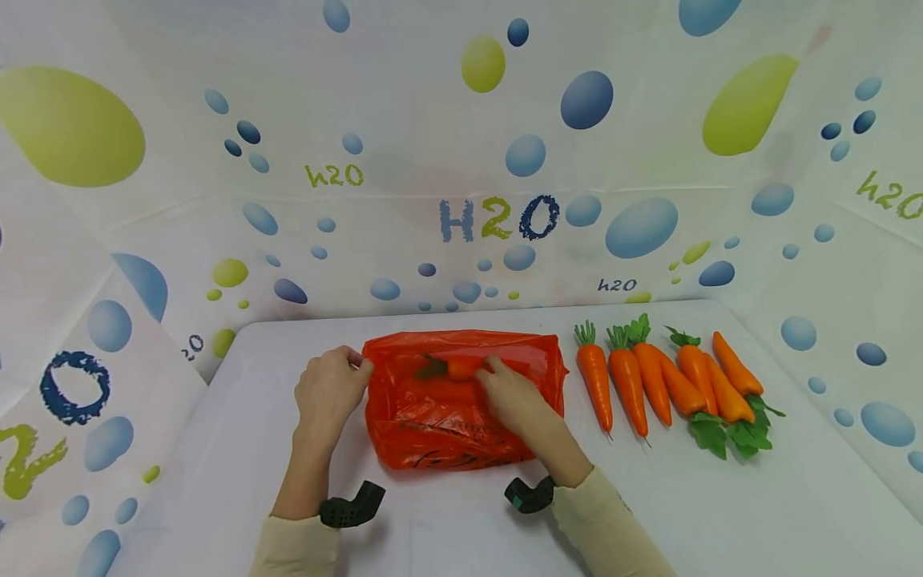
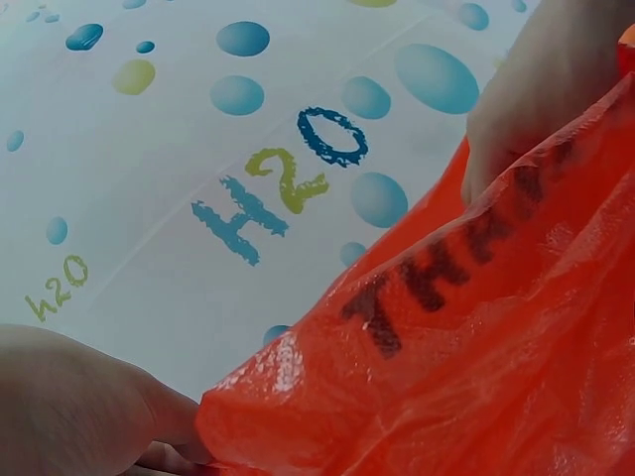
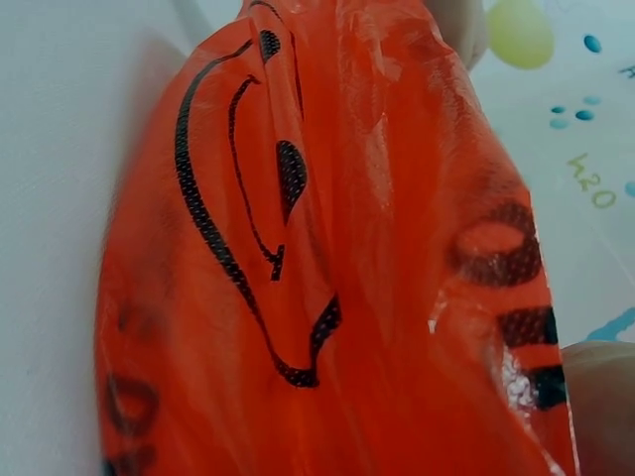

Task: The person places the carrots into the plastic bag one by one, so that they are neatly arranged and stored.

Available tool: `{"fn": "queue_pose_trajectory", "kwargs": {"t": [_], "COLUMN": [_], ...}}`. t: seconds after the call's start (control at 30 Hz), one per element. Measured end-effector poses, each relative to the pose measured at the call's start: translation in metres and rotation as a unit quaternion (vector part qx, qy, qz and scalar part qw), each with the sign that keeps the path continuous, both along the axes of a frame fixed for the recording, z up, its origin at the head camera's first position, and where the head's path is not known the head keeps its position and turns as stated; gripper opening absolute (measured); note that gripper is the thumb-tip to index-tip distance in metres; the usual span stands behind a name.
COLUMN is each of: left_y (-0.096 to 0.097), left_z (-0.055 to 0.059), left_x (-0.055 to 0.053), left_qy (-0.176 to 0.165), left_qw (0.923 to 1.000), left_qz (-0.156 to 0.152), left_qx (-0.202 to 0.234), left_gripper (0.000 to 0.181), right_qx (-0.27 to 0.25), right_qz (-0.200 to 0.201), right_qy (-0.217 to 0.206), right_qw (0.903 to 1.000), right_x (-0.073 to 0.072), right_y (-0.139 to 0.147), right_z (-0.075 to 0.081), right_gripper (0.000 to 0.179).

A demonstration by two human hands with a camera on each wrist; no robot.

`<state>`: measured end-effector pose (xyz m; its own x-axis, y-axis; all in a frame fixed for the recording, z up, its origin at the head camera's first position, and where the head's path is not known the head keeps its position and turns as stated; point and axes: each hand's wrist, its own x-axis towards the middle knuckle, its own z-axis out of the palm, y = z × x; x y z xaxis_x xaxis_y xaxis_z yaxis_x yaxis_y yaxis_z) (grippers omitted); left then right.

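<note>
A red plastic bag (image 1: 447,417) with black print lies on the white table in front of the person. My left hand (image 1: 328,389) pinches its upper left edge, and the left wrist view shows the thumb side of that hand (image 2: 84,407) against the bag's corner. My right hand (image 1: 515,397) reaches over the bag's mouth and grips an orange carrot (image 1: 461,369) by one end. The carrot's green leaves point left, blurred. In the right wrist view the bag (image 3: 397,248) covers most of the picture, its printed face visible, and hides the carrot.
To the right of the bag lie several more orange carrots (image 1: 626,377) with green tops, some overlapping. Leafy tops (image 1: 750,433) face the front right. A white backdrop with blue and green spots (image 1: 497,216) stands behind the table. Each wrist wears a black camera (image 1: 353,505).
</note>
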<state>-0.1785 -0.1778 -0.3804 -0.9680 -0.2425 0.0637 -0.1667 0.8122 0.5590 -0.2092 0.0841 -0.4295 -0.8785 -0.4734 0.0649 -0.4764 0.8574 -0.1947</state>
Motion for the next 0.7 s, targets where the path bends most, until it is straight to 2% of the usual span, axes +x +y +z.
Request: {"fn": "queue_pose_trajectory", "kwargs": {"t": [0.43, 0.7], "left_y": [0.000, 0.000], "left_z": [0.000, 0.000], "left_x": [-0.001, 0.000], "left_qy": [0.000, -0.001], "left_qw": [1.0000, 1.0000], "left_qz": [0.000, 0.000], "left_qx": [0.001, 0.000], "left_gripper": [0.032, 0.033], "right_qx": [-0.018, -0.025], "right_qz": [-0.003, -0.010], "right_qy": [0.008, 0.019], "right_qw": [0.9998, 0.9994], "right_x": [0.003, 0.004], "right_y": [0.004, 0.008], "right_z": [0.014, 0.025], "right_gripper": [0.030, 0.036]}}
